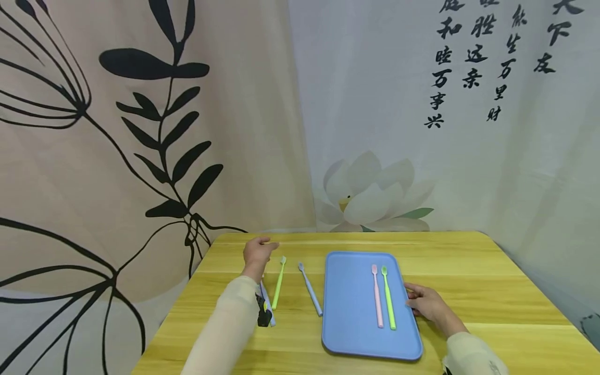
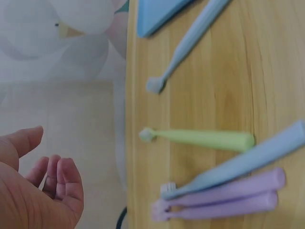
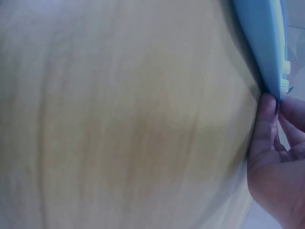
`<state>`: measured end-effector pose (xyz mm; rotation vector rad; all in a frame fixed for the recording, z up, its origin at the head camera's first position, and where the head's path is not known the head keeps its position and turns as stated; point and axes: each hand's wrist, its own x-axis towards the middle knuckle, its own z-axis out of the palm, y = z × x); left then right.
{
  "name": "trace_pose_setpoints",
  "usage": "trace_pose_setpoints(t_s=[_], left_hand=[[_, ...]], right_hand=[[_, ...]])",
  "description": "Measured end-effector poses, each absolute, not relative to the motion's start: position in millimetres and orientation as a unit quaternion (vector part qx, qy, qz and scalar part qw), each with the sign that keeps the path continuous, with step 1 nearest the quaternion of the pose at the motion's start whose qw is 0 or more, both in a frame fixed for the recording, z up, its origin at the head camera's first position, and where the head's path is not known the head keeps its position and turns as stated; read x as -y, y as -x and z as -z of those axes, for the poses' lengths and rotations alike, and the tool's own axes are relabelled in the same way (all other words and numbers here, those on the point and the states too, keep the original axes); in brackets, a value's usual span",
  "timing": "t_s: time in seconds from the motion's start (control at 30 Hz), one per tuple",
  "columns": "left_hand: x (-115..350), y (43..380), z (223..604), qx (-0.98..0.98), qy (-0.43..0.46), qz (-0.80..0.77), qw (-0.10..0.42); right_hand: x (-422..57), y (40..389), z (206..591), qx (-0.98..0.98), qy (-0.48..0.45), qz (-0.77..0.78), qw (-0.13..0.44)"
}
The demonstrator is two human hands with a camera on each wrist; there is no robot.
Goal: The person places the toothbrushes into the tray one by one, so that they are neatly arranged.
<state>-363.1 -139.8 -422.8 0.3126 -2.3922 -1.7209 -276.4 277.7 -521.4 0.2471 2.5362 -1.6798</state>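
My left hand [image 1: 257, 256] hovers over the table's left side, fingers loosely bent and holding nothing. Below and beside it lie a green toothbrush [image 1: 279, 284] and a blue toothbrush [image 1: 267, 299], partly hidden by the wrist. Two purple toothbrushes [image 2: 233, 189] show next to that blue one in the left wrist view; the arm hides them from the head view. Another blue toothbrush [image 1: 310, 290] lies just left of the blue tray [image 1: 349, 317]. On the tray, a pink toothbrush [image 1: 377, 297] and a green toothbrush [image 1: 389, 302] lie side by side. My right hand [image 1: 428, 303] pinches the tray's right edge.
The wooden table [image 1: 473, 276] has its far edge close to a printed curtain [image 1: 262, 130] with plants, a flower and black writing. A dark wrist device [image 1: 264, 312] is strapped over the left sleeve.
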Motion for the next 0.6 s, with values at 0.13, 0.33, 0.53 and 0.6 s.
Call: trace_pose_setpoints(t_s=[0.13, 0.33, 0.53, 0.6], left_hand=[[153, 361, 423, 0.805, -0.116, 0.574, 0.09], [176, 357, 427, 0.799, -0.134, 0.578, 0.096], [195, 353, 436, 0.81, -0.154, 0.557, 0.095], [199, 351, 439, 0.814, -0.161, 0.551, 0.093]], right_hand=[[-279, 275, 521, -0.834, -0.086, 0.544, 0.045], [-279, 275, 520, -0.838, -0.085, 0.537, 0.048], [-279, 274, 521, -0.839, -0.082, 0.537, 0.042], [-279, 274, 522, -0.837, -0.083, 0.539, 0.039]])
